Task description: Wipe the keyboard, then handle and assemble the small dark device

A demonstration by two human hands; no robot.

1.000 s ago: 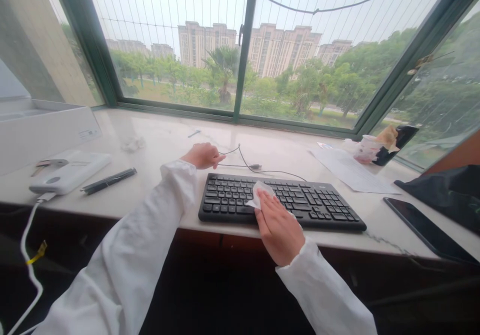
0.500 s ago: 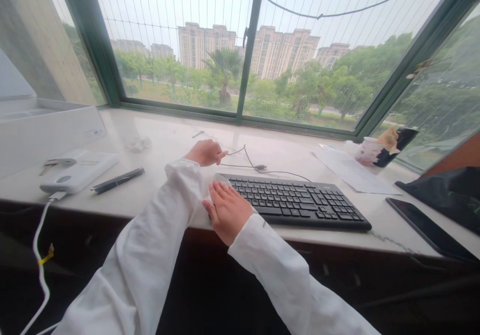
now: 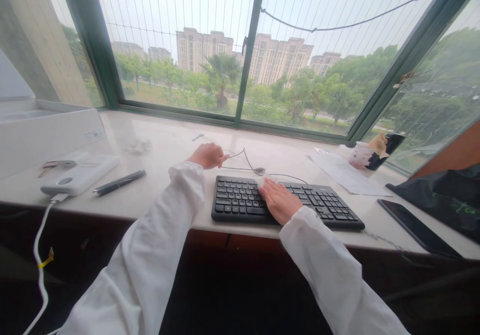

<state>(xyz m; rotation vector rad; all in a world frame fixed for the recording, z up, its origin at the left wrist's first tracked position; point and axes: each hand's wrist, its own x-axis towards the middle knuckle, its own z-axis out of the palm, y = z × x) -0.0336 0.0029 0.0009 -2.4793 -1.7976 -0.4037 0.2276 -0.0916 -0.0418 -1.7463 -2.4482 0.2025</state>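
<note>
A black keyboard lies on the pale stone window ledge. My right hand lies flat across its middle keys and presses a white wipe, of which only a corner shows past my fingertips. My left hand rests on the ledge behind the keyboard's left end. Its fingers are curled together around the thin black cable that runs off to the right. Both arms are in white sleeves.
On the left lie a black pen, a white power bank with a hanging white cord, a white box and a crumpled tissue. On the right are papers, a cup, a dark tablet and a dark bag.
My right hand with the wipe swept from the keyboard's middle to its left end, then back to the middle keys. My left hand has stayed at the cable.
</note>
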